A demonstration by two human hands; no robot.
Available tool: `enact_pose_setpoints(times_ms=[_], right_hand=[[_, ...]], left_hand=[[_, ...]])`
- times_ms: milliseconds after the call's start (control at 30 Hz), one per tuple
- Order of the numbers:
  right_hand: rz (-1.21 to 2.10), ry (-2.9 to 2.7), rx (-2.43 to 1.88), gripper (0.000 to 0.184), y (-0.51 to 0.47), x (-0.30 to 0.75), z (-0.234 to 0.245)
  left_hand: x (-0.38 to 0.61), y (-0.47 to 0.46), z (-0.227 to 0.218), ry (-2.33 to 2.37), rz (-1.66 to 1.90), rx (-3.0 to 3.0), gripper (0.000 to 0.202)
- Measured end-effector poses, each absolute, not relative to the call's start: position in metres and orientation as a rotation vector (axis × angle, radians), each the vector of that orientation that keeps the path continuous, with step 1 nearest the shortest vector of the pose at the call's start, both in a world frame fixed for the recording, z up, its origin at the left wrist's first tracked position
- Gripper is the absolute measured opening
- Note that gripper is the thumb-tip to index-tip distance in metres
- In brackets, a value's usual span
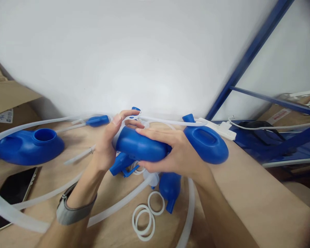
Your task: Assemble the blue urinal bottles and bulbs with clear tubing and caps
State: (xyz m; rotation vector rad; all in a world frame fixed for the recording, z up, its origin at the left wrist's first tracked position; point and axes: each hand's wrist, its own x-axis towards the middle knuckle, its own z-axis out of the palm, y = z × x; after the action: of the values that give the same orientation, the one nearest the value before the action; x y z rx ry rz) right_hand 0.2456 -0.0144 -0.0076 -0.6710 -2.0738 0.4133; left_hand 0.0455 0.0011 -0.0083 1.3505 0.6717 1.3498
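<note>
Both hands hold a blue plastic vessel [142, 146] up over a wooden table [248, 186]. My right hand [175, 151] wraps round its right side, fingers along the top and thumb beneath. My left hand [111, 143] grips its left end, with a white ring cap [131, 117] by the fingertips. A grey watch [72, 208] sits on my left wrist. A translucent white tube [124, 201] runs under the hands.
A blue vessel [28, 146] with a round opening lies at left, another [206, 143] with an oval opening at right. White rings [147, 215] and a blue bulb [169, 187] lie near. A phone [14, 189] rests at left, a cardboard box [5, 100] behind, blue shelving [274, 100] right.
</note>
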Motion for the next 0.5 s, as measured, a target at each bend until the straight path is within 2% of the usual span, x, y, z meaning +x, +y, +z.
enact_pose_setpoints(times_ms=[333,500], right_hand=[[0.608,-2.069,-0.749,0.061,-0.018,0.257,0.000],[0.699,-2.036,-0.782,0.067,-0.016,0.263,-0.002]], left_hand=[[0.054,-0.008,-0.007,0.661,1.359,1.366,0.063],[0.061,-0.010,-0.007,0.662,1.408,1.450,0.067]])
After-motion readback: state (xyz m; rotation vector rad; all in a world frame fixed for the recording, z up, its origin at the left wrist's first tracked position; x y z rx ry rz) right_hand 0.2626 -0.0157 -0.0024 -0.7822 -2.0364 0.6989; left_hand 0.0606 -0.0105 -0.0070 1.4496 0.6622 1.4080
